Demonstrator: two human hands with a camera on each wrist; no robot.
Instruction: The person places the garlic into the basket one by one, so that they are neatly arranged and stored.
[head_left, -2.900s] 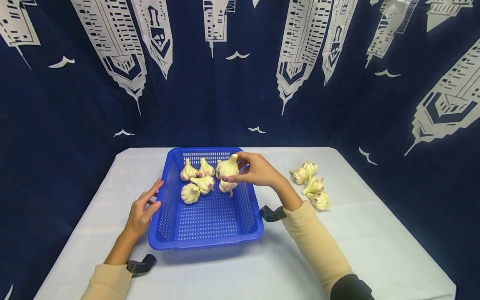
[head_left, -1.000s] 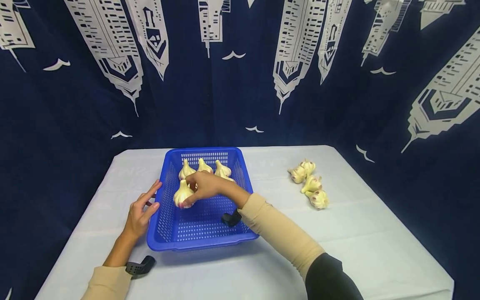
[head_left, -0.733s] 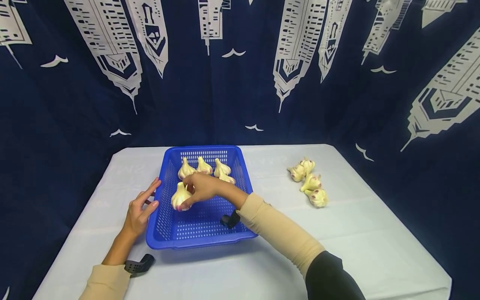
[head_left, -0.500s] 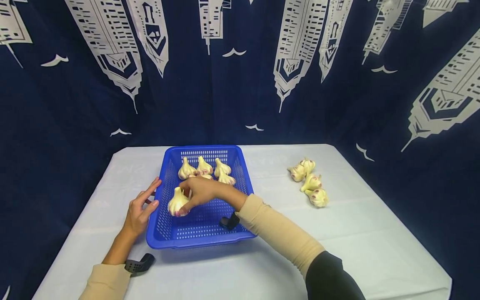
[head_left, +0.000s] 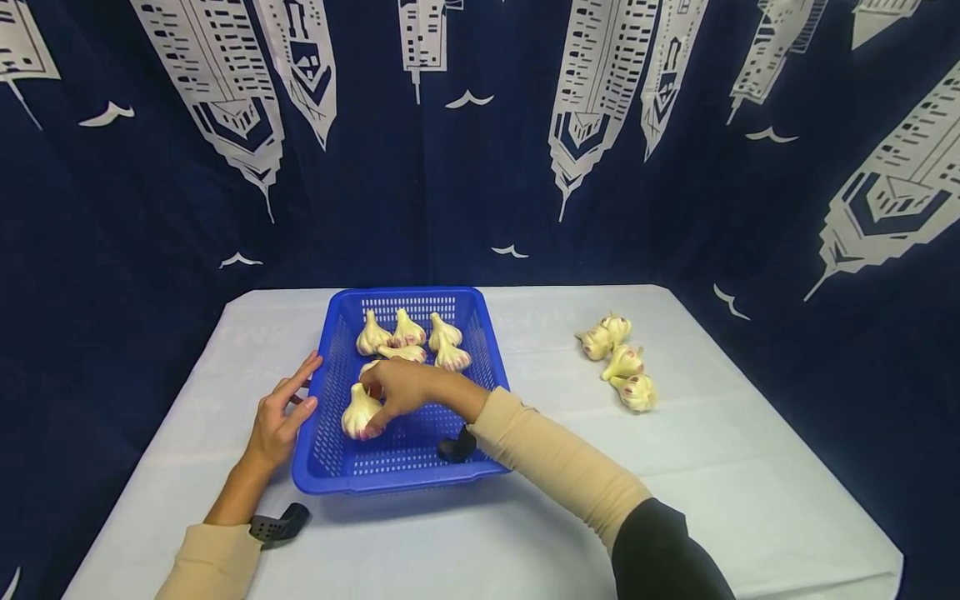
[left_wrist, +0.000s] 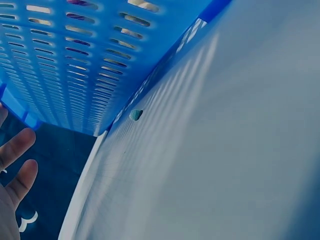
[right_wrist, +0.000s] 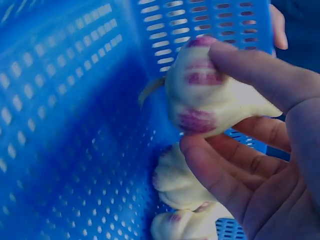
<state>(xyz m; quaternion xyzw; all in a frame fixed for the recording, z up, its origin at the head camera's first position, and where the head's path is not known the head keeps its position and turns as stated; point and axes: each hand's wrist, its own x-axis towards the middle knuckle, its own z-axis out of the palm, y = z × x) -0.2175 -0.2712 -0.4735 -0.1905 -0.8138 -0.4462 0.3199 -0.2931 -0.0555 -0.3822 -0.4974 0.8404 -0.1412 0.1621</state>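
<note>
Head view: the right hand (head_left: 397, 392) pinches a garlic bulb (head_left: 360, 413) low in the near-left part of the blue basket (head_left: 408, 467); the left hand (head_left: 279, 417), fingers straight and a little spread, rests against the basket's left rim.
Doing it well: lower the bulb until it sits on the mesh floor, apart from the five bulbs (head_left: 408, 342) at the back, then loosen the fingers; keep the rim steadied.
Left wrist view: fingertips (left_wrist: 17, 145) straight beside the slotted wall (left_wrist: 65, 65), on the cloth.
Right wrist view: thumb and fingers (right_wrist: 220, 170) curl round the bulb (right_wrist: 210, 95); more bulbs lie just below it.
Surface: white tablecloth (head_left: 712, 483), four loose bulbs (head_left: 618, 362) to the right.
Room: dark blue curtain (head_left: 487, 150) printed with white towers.
</note>
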